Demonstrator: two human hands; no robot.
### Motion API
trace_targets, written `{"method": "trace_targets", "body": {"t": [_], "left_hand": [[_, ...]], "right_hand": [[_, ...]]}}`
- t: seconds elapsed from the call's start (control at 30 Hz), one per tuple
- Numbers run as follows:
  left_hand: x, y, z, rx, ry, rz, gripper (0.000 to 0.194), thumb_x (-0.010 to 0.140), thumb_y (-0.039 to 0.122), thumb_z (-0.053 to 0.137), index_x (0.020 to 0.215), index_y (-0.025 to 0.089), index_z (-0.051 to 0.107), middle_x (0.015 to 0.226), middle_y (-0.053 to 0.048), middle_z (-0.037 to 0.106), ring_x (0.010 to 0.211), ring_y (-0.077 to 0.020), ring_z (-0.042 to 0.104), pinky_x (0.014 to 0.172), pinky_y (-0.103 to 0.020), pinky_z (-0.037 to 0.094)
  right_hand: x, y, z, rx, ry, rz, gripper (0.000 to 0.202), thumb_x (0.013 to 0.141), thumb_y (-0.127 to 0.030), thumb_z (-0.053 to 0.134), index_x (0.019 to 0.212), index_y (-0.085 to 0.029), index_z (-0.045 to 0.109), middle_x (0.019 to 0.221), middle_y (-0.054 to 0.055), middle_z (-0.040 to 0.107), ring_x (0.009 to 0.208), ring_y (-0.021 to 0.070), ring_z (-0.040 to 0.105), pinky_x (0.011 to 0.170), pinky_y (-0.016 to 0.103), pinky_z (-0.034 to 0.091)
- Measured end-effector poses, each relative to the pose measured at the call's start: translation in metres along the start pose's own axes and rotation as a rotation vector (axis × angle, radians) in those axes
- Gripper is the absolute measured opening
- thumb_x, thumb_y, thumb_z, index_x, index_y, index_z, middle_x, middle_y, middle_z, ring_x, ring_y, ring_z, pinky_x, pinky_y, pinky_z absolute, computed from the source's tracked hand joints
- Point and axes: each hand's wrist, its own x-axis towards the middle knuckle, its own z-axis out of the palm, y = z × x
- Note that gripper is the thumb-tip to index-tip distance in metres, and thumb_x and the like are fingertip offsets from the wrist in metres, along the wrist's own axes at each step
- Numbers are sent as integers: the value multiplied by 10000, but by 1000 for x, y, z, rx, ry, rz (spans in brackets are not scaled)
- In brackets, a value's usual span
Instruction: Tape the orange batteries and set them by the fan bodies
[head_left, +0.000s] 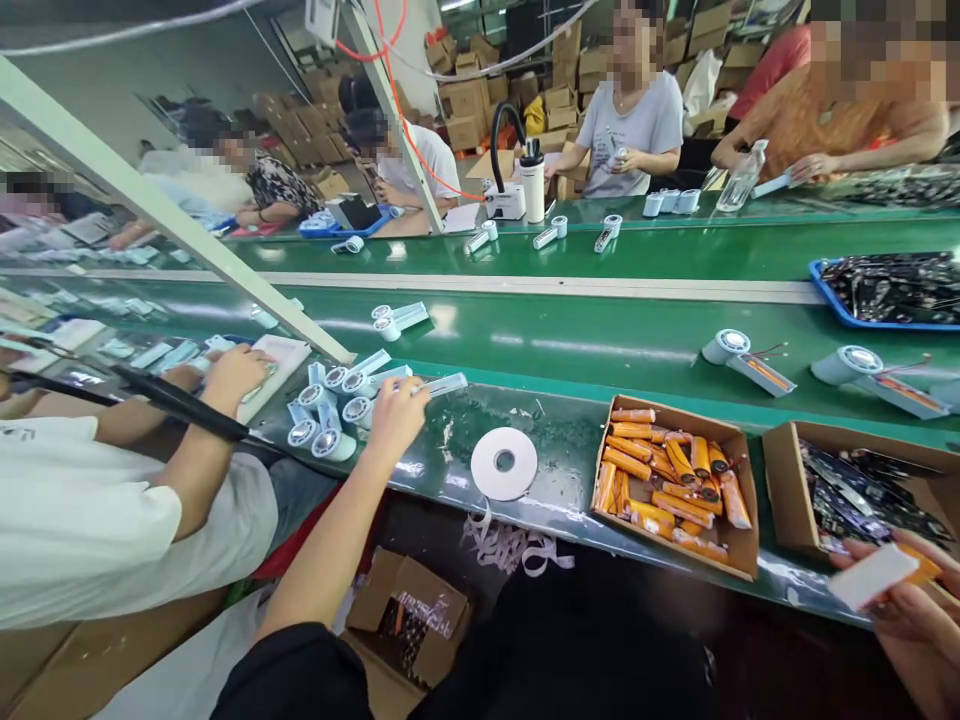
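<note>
My left hand (397, 415) is closed on a light blue device (444, 385) whose handle points right, beside a cluster of similar devices (330, 443) on the bench. At the lower right edge, my right hand (919, 610) holds an orange battery (921, 566) with a white strip (870, 577) against it. A white tape roll (504, 463) lies flat between my hands. Right of the roll stands a cardboard box of orange batteries (664, 475), and next to that a box of dark circuit boards (840, 490), just above my right hand.
A green conveyor (555, 335) runs across, bearing more blue devices. A blue tray (847, 318) of dark parts sits at its right. A slanted metal post (187, 225) crosses the left side. A co-worker's hands (236, 375) work at left; several people sit opposite.
</note>
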Motion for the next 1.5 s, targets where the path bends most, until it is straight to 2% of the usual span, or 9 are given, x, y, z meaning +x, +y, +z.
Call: {"method": "trace_targets", "body": {"t": [0.07,0.17,0.27,0.4,0.53,0.9,1.2,1.37,1.5], "left_hand": [[48,53,9,-48,-33,172,379,958,153,443,1050,213,805,1349,-140,650,1355,-368,398,1120,-536,421],[126,144,29,-130,-119,366,355,967,169,459,1038,228,802,1386,-101,645,1382,-304,402,1121,-442,429],[181,214,43,-188,-264,527,224,893,195,596,921,236,814,1232,-81,734,1237,-253,553,1040,-347,468],[208,239,47,-227,-439,595,113,774,274,745,857,272,822,964,-32,794,924,-211,682,861,-281,492],[207,233,43,-278,-457,528,184,888,355,673,991,287,809,1085,-19,803,1003,-213,705,843,-260,468],[199,261,52,-325,-368,344,205,975,281,580,1107,264,736,1139,-75,782,1107,-264,695,884,-305,467],[193,272,56,-347,-323,298,198,990,306,575,1096,270,739,1108,-82,780,1115,-264,686,916,-326,481],[172,273,28,-380,-241,264,382,1018,337,524,1371,240,631,1314,-142,714,1236,-300,646,993,-395,505],[93,217,8,-427,-176,355,456,986,374,599,1420,235,610,1502,-108,608,1424,-282,511,1160,-405,433]], "right_hand": [[18,-26,36,-32,138,92,426,640,-527,835,1061,-523,775,956,244,776,1041,475,734,811,666,552],[63,-65,119,100,-83,-36,463,629,-455,918,1063,-403,768,1007,105,823,1063,384,776,1014,647,567],[120,-71,196,35,-317,-232,524,696,-442,893,1148,-237,724,1028,75,824,991,284,800,996,549,617],[172,-41,253,-178,-554,-251,439,823,-349,775,1222,-188,685,1029,70,825,962,210,798,939,386,624],[180,-25,279,-722,-729,-456,342,969,-285,629,1303,-210,640,1055,31,822,1014,151,776,940,281,572],[180,-33,304,-1301,-923,-571,416,983,-393,628,1375,-257,652,1134,140,781,1064,321,743,887,371,532],[181,-35,319,-1381,-1066,-492,419,958,-545,639,1239,-262,768,1249,161,766,1155,359,724,956,439,552],[189,-63,270,-1253,-909,-488,472,1062,-410,485,1500,-274,598,1428,83,695,1296,278,669,1091,392,506],[153,-78,177,-1095,-704,-459,455,1078,-350,434,1455,-186,627,1459,90,672,1283,230,677,1096,353,517]]}}
